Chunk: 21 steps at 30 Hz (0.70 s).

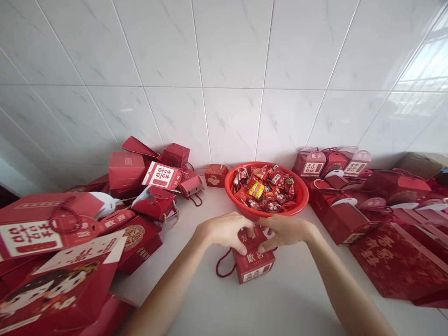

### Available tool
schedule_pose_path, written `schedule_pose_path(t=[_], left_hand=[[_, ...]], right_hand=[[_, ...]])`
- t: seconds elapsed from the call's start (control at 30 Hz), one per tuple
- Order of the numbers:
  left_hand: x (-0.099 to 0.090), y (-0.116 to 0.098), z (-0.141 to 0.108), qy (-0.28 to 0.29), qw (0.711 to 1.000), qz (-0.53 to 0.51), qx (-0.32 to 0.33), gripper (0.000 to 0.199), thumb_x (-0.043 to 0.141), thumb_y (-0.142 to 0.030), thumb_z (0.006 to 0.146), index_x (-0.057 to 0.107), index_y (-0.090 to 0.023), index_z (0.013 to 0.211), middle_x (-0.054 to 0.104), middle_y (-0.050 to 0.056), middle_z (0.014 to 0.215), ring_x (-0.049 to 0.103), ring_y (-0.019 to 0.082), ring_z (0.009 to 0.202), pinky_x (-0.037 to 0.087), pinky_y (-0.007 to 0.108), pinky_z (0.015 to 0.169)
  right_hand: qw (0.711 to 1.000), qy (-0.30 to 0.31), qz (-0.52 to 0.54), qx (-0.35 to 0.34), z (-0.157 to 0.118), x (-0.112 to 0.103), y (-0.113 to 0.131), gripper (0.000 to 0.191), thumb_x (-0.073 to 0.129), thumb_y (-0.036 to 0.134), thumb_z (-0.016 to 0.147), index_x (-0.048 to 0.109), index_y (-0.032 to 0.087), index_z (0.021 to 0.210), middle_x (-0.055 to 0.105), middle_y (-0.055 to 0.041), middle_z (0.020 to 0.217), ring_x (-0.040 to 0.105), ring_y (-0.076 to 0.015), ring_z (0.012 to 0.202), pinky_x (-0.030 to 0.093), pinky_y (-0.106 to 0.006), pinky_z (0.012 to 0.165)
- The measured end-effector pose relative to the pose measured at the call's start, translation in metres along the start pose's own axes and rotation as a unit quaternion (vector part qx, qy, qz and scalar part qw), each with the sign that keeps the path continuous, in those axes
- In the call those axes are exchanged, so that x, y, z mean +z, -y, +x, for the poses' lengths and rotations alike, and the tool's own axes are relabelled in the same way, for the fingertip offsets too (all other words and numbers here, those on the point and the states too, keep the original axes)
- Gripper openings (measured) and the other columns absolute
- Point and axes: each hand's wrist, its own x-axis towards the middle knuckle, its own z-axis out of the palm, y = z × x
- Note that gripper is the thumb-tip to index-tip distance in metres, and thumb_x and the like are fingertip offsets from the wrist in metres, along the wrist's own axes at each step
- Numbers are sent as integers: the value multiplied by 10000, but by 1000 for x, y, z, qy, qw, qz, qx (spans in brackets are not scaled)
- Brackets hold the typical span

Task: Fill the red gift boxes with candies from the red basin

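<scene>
A small red gift box (pixel 254 263) with white characters and a red cord handle stands on the white counter in front of me. My left hand (pixel 226 230) and my right hand (pixel 285 232) both rest on its top, fingers curled over the upper flaps. Just behind the hands sits a red plastic bowl (pixel 297 205) filled with wrapped candies (pixel 266 186).
Piles of red gift boxes and bags lie to the left (pixel 126 170) and to the right (pixel 341 214). A large red bag with cartoon figures (pixel 59 284) lies at the near left. A small red box (pixel 216 175) stands by the white tiled wall.
</scene>
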Motion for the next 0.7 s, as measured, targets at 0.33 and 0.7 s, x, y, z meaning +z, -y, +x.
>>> schedule_pose_path(t=[0.33,0.7], left_hand=[[-2,-3,-4,19,999,22,-25,392,738,-359,738,627,-250,1098,679,23,1056,632,235,932,414,267,648],[-1,6,7,26,1000,-1,-11,433,754,-333,713,606,-250,1111,651,22,1098,619,234,1006,457,271,738]], right_hand=[[950,-35,308,24,-17,31,-22,525,703,476,799,612,121,1176,581,25,609,550,-127,540,420,-237,513],[914,-220,326,-94,-28,2,14,282,660,438,856,680,157,872,689,-46,768,651,-169,708,543,-303,673]])
